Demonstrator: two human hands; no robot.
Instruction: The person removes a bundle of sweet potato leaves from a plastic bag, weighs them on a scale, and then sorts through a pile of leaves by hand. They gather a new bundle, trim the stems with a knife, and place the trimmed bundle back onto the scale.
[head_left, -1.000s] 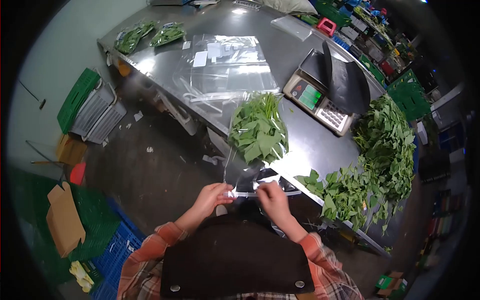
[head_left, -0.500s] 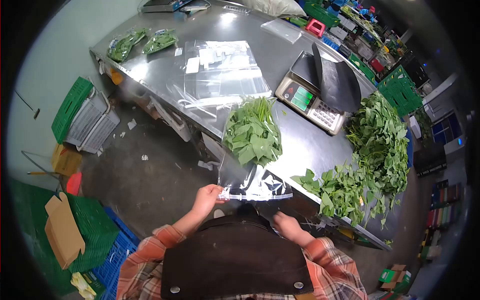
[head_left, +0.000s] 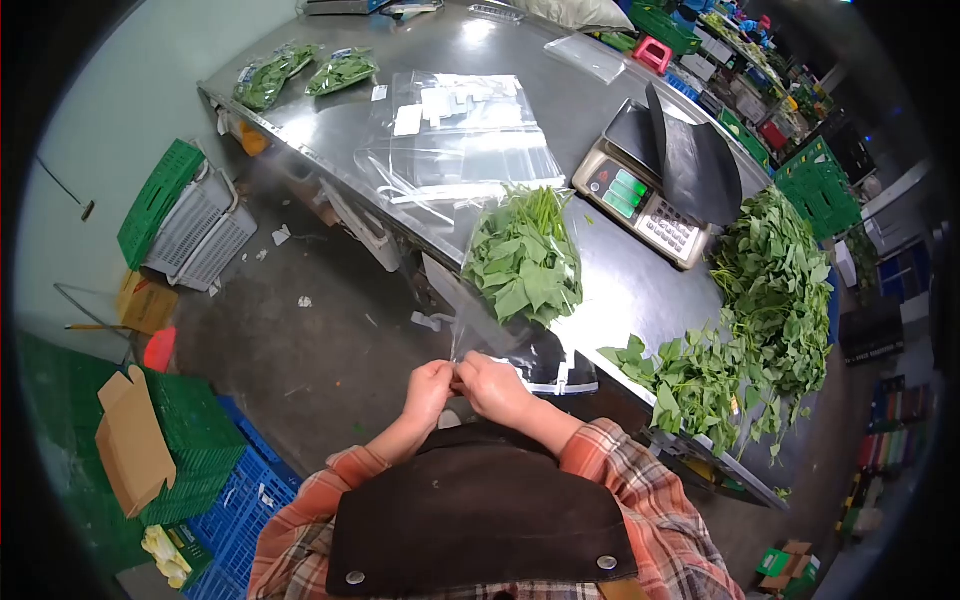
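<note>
A clear plastic bag [head_left: 463, 335] hangs over the table's near edge with a bunch of leafy greens [head_left: 527, 262] inside it. My left hand [head_left: 430, 388] pinches the left corner of the bag's open end. Right beside it, my right hand [head_left: 490, 385] has its fingers closed at the same corner, touching or nearly touching the left. The fingertips partly hide each other there. To the right, the rest of the bag's edge with its white strip hangs loose below the greens.
A digital scale [head_left: 645, 205] with a black pan stands right of the bag. Loose greens [head_left: 775, 290] heap at the table's right end. Flat empty bags [head_left: 470, 140] lie behind, and two filled bags [head_left: 342, 72] lie at far left. Crates [head_left: 200, 225] stand on the floor at left.
My right hand has come up from the right and joined my left at the bag's left corner. The view has shifted slightly.
</note>
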